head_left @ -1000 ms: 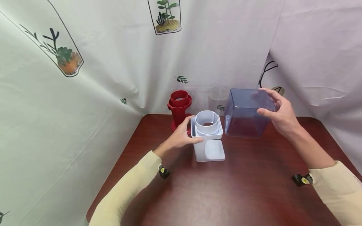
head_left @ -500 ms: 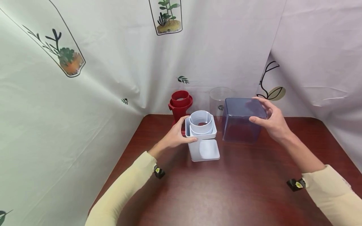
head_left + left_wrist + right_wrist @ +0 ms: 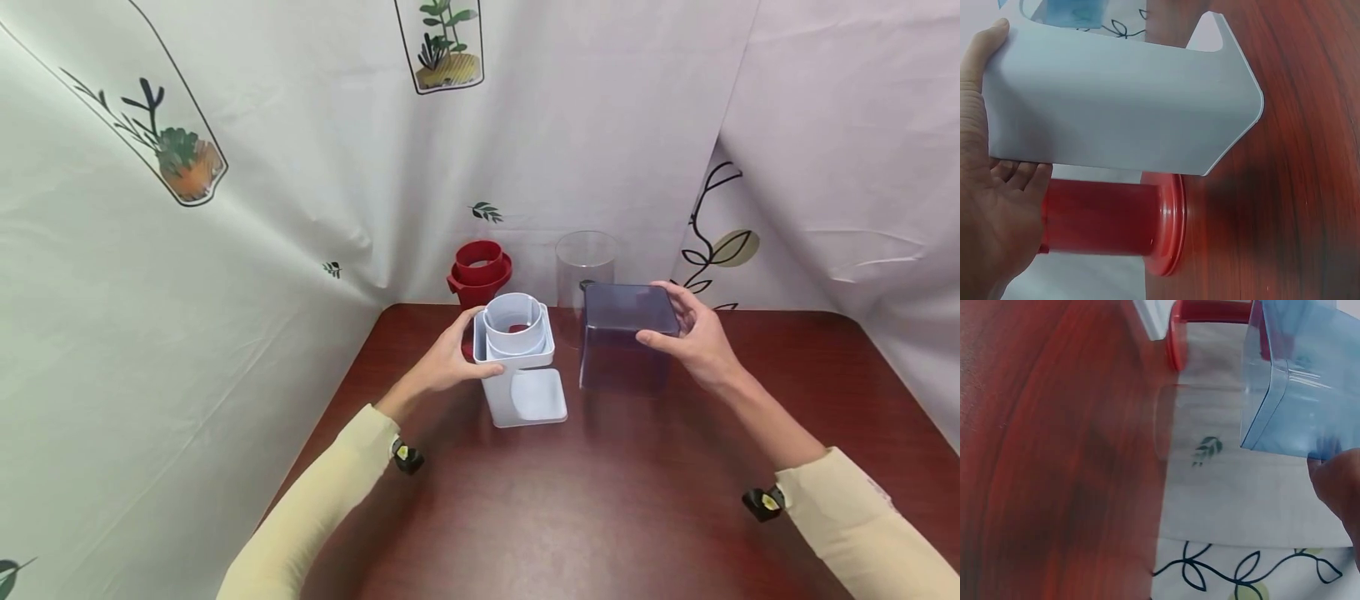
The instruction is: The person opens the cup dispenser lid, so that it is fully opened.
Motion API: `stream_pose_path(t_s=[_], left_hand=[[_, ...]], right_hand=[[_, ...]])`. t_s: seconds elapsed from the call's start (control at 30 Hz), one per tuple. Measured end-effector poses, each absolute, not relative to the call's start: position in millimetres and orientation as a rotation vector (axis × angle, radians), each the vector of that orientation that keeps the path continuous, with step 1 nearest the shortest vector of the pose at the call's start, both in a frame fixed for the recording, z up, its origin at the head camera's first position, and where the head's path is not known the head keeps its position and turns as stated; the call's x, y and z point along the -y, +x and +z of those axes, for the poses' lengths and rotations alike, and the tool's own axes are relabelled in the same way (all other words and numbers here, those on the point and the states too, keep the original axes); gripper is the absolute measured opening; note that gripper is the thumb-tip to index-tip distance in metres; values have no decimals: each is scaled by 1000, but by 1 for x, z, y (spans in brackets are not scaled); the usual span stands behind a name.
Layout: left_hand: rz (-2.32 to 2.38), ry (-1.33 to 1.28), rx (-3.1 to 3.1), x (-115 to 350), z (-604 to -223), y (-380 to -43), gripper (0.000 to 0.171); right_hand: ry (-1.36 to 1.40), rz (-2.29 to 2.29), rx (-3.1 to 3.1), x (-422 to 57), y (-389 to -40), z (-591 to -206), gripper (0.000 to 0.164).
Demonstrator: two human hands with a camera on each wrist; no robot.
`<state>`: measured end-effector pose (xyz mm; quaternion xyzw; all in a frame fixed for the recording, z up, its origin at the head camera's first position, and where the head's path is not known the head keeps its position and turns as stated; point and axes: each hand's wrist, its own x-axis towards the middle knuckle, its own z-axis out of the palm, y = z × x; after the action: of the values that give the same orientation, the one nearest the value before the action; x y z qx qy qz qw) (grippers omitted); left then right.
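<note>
My left hand [image 3: 448,357] grips the upper part of a white square stand [image 3: 498,398] by its left side. A round white collar [image 3: 513,323] sits in the stand's top and a flat ledge juts out low in front. In the left wrist view the thumb lies along one side of the white stand [image 3: 1122,103], the fingers along the other. My right hand [image 3: 697,342] holds a see-through bluish square box [image 3: 626,354] by its upper right edge, thumb in front. In the right wrist view the bluish box [image 3: 1310,387] hangs apart from the table.
Behind the white stand rises a red stand [image 3: 480,271] with a round collar, its flanged foot [image 3: 1172,225] on the table. A clear cylinder [image 3: 585,250] stands at the back, partly behind the box. The dark red wooden table [image 3: 570,517] meets a printed white curtain [image 3: 600,125].
The bluish box has come down and to the left with my right hand. My left hand has shifted the white stand a little leftward, more in front of the red one.
</note>
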<state>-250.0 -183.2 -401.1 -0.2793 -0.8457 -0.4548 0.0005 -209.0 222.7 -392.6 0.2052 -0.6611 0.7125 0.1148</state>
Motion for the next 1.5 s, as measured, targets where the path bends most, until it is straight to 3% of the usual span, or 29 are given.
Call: stream_pose_path(t_s=[0.73, 1.5], left_hand=[[-1379, -811, 2700, 223, -392, -256, 104], [-1372, -817, 2789, 244, -382, -261, 105]], right_hand=[[444, 1995, 2084, -199, -224, -430, 80], [468, 2085, 2100, -183, -233, -460, 93]])
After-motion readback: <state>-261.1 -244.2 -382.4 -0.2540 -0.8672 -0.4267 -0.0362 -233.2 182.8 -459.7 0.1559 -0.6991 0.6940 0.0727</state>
